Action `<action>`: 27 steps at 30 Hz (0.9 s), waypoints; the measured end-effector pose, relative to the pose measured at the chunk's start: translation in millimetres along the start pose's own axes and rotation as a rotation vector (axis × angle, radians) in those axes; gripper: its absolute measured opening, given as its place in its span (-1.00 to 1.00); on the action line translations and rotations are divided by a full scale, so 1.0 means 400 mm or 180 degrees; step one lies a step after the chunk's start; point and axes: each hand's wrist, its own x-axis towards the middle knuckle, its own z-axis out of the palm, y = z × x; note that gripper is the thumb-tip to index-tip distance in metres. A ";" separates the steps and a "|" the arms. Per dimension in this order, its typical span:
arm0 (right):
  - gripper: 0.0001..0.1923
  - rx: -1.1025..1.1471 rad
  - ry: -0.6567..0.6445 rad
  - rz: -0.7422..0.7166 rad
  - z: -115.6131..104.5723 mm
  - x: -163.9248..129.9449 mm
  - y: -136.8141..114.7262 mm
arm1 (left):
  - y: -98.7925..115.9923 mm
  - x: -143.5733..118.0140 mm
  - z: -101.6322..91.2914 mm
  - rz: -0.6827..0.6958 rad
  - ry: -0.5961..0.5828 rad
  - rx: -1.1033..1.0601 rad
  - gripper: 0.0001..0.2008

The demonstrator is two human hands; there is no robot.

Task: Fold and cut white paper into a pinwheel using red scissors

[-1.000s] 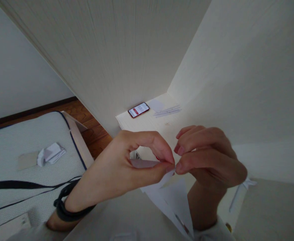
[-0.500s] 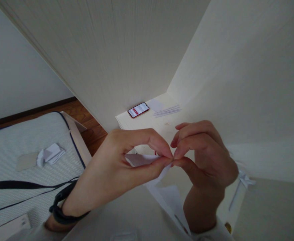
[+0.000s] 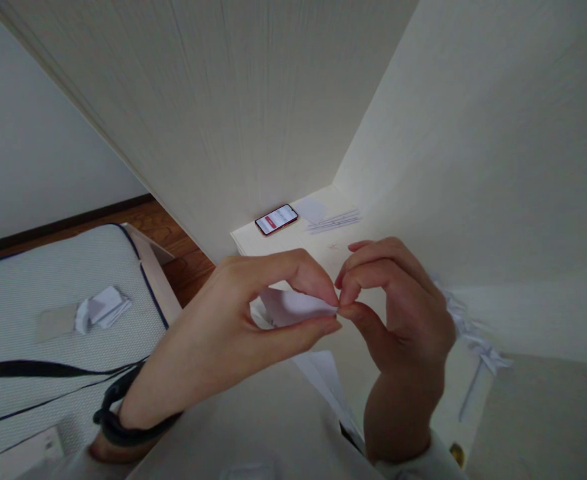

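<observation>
My left hand [image 3: 233, 320] and my right hand [image 3: 398, 307] meet in front of me, both pinching one small folded piece of white paper [image 3: 293, 307]. The thumb and forefinger of each hand close on its right tip, fingertips touching. A black band sits on my left wrist [image 3: 118, 417]. Below the hands, more white paper [image 3: 326, 377] shows, partly hidden by my right forearm.
A red-edged phone [image 3: 276, 219] lies on a white shelf top [image 3: 293, 243] in the corner, beside thin white sheets [image 3: 333, 220]. A crumpled white paper [image 3: 102, 308] rests on a grey mattress [image 3: 48, 293] at left, crossed by black straps. White panels rise close ahead and to the right.
Both hands rose slightly with the paper. My right hand turned, its fingers curling over so thumb and forefinger pinch the tip. The paper's lower flap now hangs less far below.
</observation>
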 end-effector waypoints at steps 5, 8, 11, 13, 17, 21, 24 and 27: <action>-0.91 0.0509 0.0324 0.0188 0.015 -0.001 0.008 | -0.018 0.006 0.005 -0.0150 0.0047 -0.0548 -0.85; -0.90 0.0674 0.0344 0.0255 0.022 -0.003 0.008 | -0.029 0.011 0.014 -0.0162 -0.0022 -0.1139 -0.84; -0.91 0.0683 0.0332 0.0205 0.023 -0.003 0.008 | -0.040 0.014 0.020 -0.0149 -0.0094 -0.1442 -0.81; -0.92 0.0633 0.0289 0.0224 0.022 -0.004 0.009 | -0.044 0.016 0.020 -0.0175 -0.0072 -0.1405 -0.78; -0.91 0.0533 0.0248 0.0333 0.020 -0.006 0.014 | -0.048 0.020 0.016 -0.0130 0.0004 -0.1163 -0.82; -0.91 0.0597 0.0263 0.0434 0.017 -0.006 0.014 | -0.052 0.029 0.017 -0.0151 0.0001 -0.1110 -0.87; -0.93 0.0484 0.0314 0.0633 0.000 -0.015 0.031 | -0.063 0.037 0.023 -0.0317 0.0121 -0.1224 -0.91; -0.87 -0.0295 0.0414 0.1414 -0.025 -0.061 0.105 | -0.079 0.044 0.028 -0.0496 0.0321 -0.1490 -0.91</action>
